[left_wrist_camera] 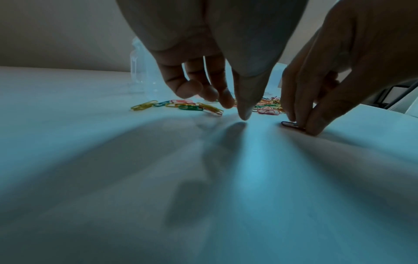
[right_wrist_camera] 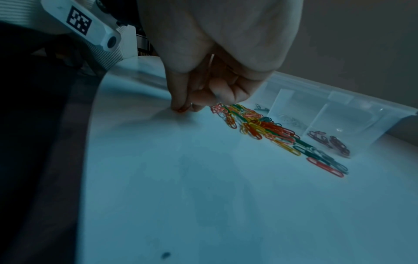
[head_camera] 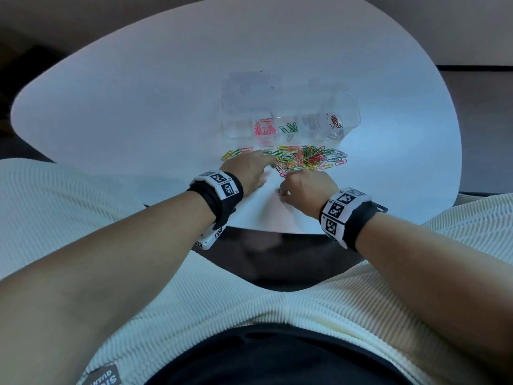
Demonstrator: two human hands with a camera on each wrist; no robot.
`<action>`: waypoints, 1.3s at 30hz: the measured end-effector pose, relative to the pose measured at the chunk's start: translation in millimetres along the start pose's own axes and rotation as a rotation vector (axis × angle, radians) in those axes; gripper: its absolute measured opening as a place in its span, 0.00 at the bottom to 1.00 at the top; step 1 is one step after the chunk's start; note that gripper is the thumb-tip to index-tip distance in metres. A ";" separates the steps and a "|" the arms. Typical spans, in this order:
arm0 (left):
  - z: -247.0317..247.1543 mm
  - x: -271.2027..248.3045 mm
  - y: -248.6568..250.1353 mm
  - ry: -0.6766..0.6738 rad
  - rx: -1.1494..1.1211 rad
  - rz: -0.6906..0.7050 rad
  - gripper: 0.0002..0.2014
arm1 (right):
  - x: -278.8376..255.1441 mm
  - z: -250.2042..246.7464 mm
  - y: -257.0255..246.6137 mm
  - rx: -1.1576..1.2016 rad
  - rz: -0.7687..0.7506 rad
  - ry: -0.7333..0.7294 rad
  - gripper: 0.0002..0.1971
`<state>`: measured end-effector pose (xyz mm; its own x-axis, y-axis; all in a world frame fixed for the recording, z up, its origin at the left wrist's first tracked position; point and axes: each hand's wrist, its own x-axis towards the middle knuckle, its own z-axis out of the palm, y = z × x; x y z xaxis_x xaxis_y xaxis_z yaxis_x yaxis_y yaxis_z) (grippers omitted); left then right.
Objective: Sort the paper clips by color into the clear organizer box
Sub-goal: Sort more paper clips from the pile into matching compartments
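A pile of mixed coloured paper clips (head_camera: 302, 158) lies on the white table (head_camera: 138, 112) just in front of the clear organizer box (head_camera: 345, 107). The box holds pink clips (head_camera: 263, 129), green clips (head_camera: 288, 128), silver clips (head_camera: 313, 123) and dark red clips (head_camera: 336, 122) in separate compartments. My left hand (head_camera: 270, 165) hovers at the pile's left end with loosely spread fingers (left_wrist_camera: 244, 110) that hold nothing. My right hand (head_camera: 281, 191) is nearer the table's front edge, where thumb and forefinger pinch a dark red clip (right_wrist_camera: 181, 110) lying on the table, also seen as a dark clip (left_wrist_camera: 290, 124).
A few stray yellow, green and pink clips (left_wrist_camera: 178, 106) lie left of the pile. The box's open lid (head_camera: 249, 90) lies flat behind it. The table's front edge (head_camera: 263, 230) curves just under my wrists, with my lap below.
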<state>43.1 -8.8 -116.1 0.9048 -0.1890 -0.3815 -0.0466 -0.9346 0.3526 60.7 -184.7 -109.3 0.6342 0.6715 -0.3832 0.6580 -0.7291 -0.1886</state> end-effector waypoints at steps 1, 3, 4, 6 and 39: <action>0.3 0.4 0.9 0.014 -0.017 0.010 0.19 | -0.2 -0.1 -0.1 -0.007 0.002 0.004 0.11; 1.7 1.5 2.1 0.006 -0.004 0.020 0.21 | -1.3 -0.7 -0.1 -0.007 0.012 0.004 0.09; 2.5 2.3 1.8 -0.011 0.013 0.017 0.21 | -1.6 -1.1 -0.2 0.002 0.017 0.005 0.08; 3.6 2.9 0.6 -0.045 0.048 0.002 0.19 | -1.7 -0.7 0.1 0.040 0.026 0.007 0.06; 9.0 3.4 15.0 -0.073 -0.009 0.026 0.11 | -0.7 -21.2 50.6 0.304 0.515 0.024 0.07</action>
<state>41.6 -26.1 -119.8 0.8703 -0.2353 -0.4328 -0.0657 -0.9262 0.3713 102.1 -219.3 -99.4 0.8519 0.2222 -0.4741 0.1202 -0.9643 -0.2359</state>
